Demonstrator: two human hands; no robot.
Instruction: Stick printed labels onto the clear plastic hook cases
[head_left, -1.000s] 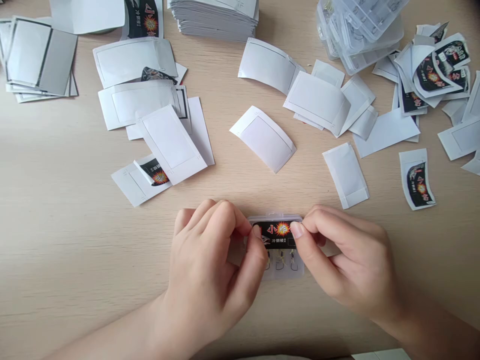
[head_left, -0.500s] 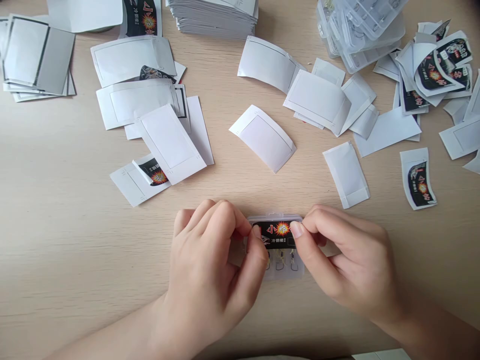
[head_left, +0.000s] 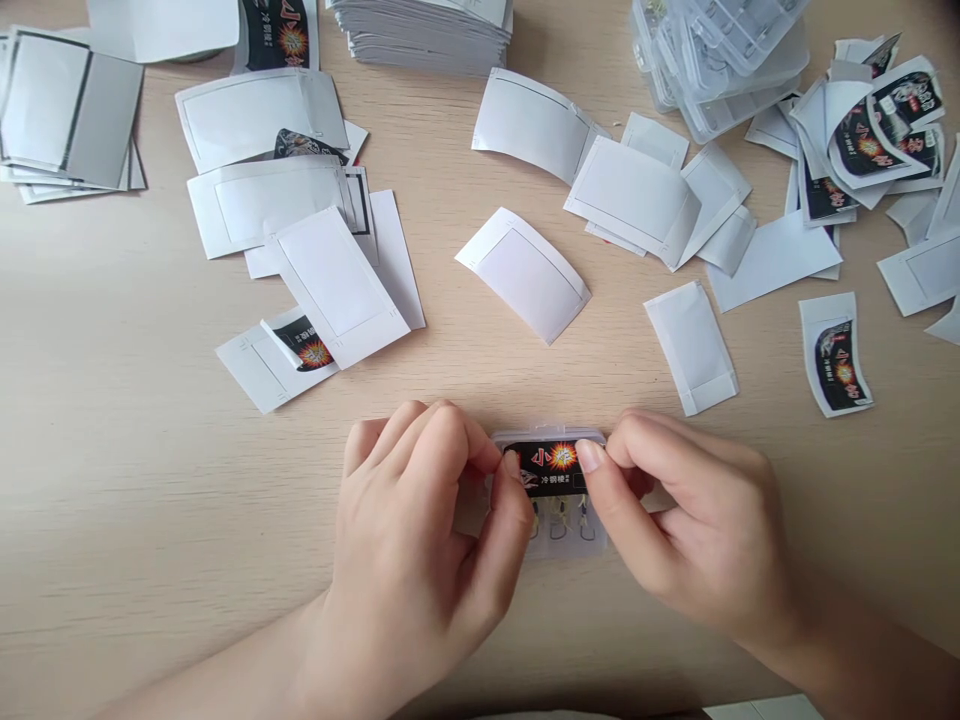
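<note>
A clear plastic box (head_left: 562,540) with fish hooks inside lies on the table between my hands. Over its upper part is a black sticker (head_left: 555,478) with an orange burst and printed characters. The sticker's left end is pinched between the thumb and index finger of my left hand (head_left: 439,530). At its right end, my right hand (head_left: 690,520) pinches the corner the same way, thumb on the printed face. Both ends of the sticker are partly hidden by my fingers. How much of it touches the lid I cannot tell.
Pale paper backings (head_left: 337,285) lie scattered at the left and centre. A thick paper stack (head_left: 427,40) stands at the back. Several clear boxes (head_left: 720,70) are piled at the back right, near a heap of stickers (head_left: 870,150). One sticker sheet (head_left: 836,355) lies apart.
The whole view has shifted very slightly. My right thumb sits a touch further left on the sticker; both hands keep their pinch.
</note>
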